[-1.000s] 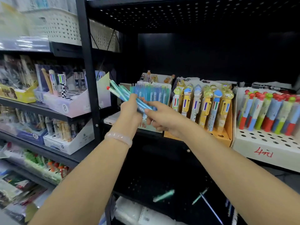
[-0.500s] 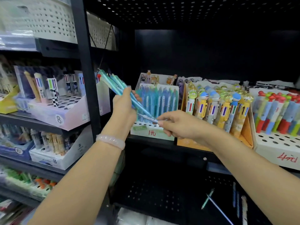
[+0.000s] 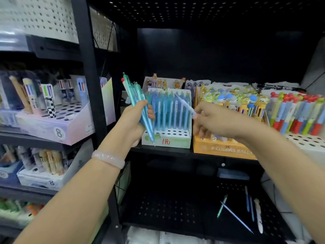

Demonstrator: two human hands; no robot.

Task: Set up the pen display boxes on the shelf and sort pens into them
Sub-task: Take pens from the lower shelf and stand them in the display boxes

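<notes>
Left hand (image 3: 135,118) grips a teal pen bundle (image 3: 139,104); right hand (image 3: 216,120) pinches one pale-blue pen (image 3: 184,103) before the white display box (image 3: 167,140); orange box (image 3: 221,148) just right.

White perforated basket (image 3: 40,16) above your left shelf; pale bracelet (image 3: 109,158) on your wrist; white packages (image 3: 149,235) at bottom.

Left hand (image 3: 135,120) grips a fanned bunch of translucent teal plastic pens (image 3: 139,104), tips pointing down toward 5 o'clock. Right hand (image 3: 212,120) pinches one pale blue pen (image 3: 184,104), tilted up toward 10 o'clock, in front of the white cardboard display box (image 3: 167,138) full of upright blue pens. At its 3 o'clock, touching, an orange cardboard box (image 3: 221,148) of cartoon-topped pens.
</notes>
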